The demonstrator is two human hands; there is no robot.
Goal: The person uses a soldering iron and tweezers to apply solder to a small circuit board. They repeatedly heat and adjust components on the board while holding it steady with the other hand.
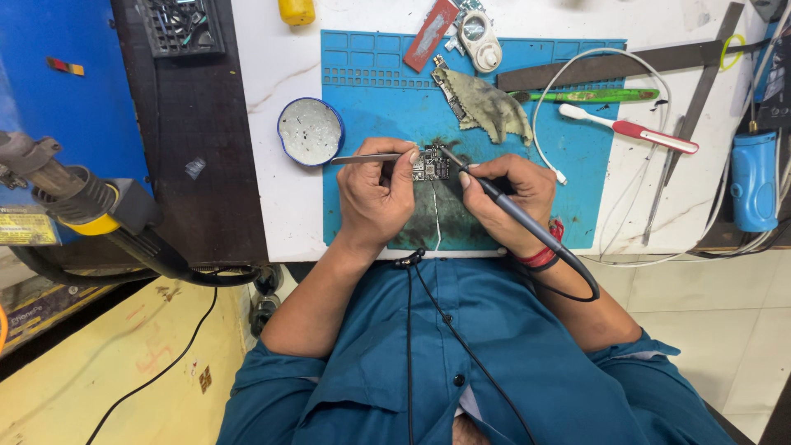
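Board: you are working on a small circuit board (430,164) lying on the blue mat (577,165), just above the middle of the frame, directly between your two hands and just beyond your fingertips.
Left hand: your left hand (375,194) is curling closed, pinching a pair of metal tweezers (371,158) between thumb and fingers; the handle end is pointing toward the left of the frame and the tips are reaching the board's left edge.
Right hand: your right hand (511,194) is gripping a soldering iron (494,196) like a pen, fingers closed around its dark barrel.
Iron axis: the iron is running diagonally from lower right to upper left, its tip touching the board's upper right corner and its cord (577,280) looping off past your wrist.
Nearer hand: both are sitting about equally close; the tweezers are coming in level from the left, the iron slanting in from the right.
Around: a round tin (310,132) is sitting left of the mat, a stained cloth (486,107) above right of the board.
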